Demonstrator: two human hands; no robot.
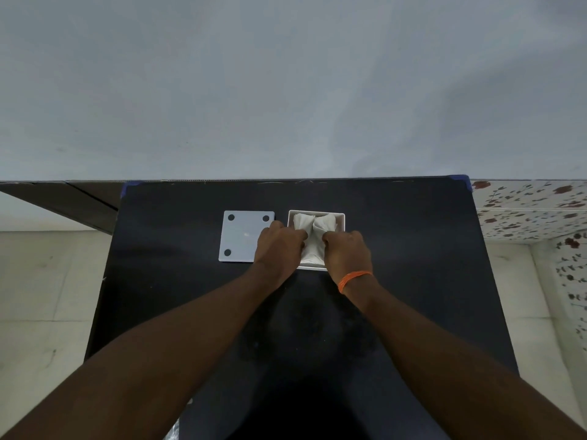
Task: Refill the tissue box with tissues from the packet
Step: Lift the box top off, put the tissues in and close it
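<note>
A white square tissue box (pixel 341 217) stands open on the black table (pixel 413 281), with white tissues (pixel 313 228) bunched up inside it and rising above the rim. My left hand (pixel 278 244) and my right hand (pixel 347 252) meet over the near half of the box, both pinching the tissues at the middle. An orange thread band circles my right wrist. The near wall of the box is mostly hidden behind my hands. A crinkled bit of clear plastic (pixel 174 431) shows at the bottom edge; whether it is the packet is unclear.
The box's flat white lid or base plate (pixel 241 238), with dark round pads at its corners, lies just left of the box, partly under my left hand. A grey wall rises behind the table. Pale floor lies left; flower-patterned tiles (pixel 533 214) are at the right.
</note>
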